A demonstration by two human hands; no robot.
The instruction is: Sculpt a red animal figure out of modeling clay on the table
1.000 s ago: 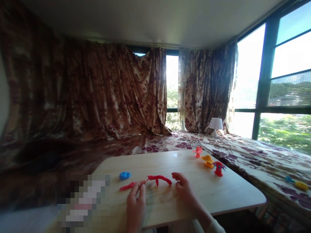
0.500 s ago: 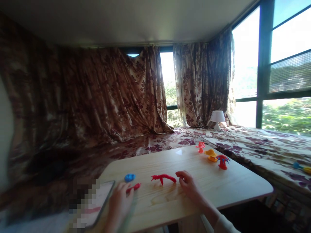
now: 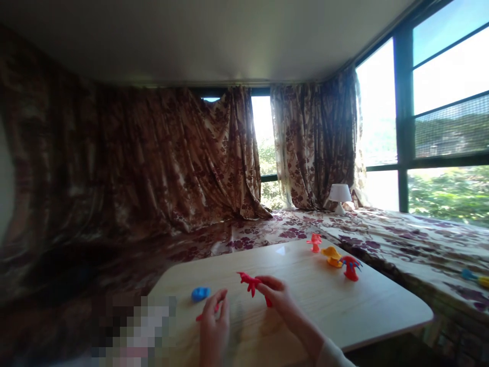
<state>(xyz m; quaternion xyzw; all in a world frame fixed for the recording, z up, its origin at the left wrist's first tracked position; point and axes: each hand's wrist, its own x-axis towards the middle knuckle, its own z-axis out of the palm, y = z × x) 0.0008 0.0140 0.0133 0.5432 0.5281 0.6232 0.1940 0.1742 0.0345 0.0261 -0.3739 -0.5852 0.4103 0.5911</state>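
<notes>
My right hand [image 3: 278, 294] pinches the long body of a red modelled animal figure [image 3: 249, 282], its head pointing left and its rear end showing below my fingers. To its left, my left hand [image 3: 214, 323] has its fingers curled around a small red piece [image 3: 199, 317]; bits of red show on both sides of the fingers, and the rest is hidden. Just beyond the left hand, a blue lump [image 3: 200, 293] lies on the light wooden table [image 3: 294, 326].
Near the table's far right edge stand a pink-red figure [image 3: 315, 243], a yellow figure [image 3: 331, 256] and a red figure with blue spikes [image 3: 350, 268]. A white lamp [image 3: 340, 193] stands beyond, on a flowered cover. A blurred-out patch [image 3: 133, 331] hides the near left.
My right hand has moved left and taken hold of the red animal figure, tilting it head-up. My left hand has shifted right with the small red piece.
</notes>
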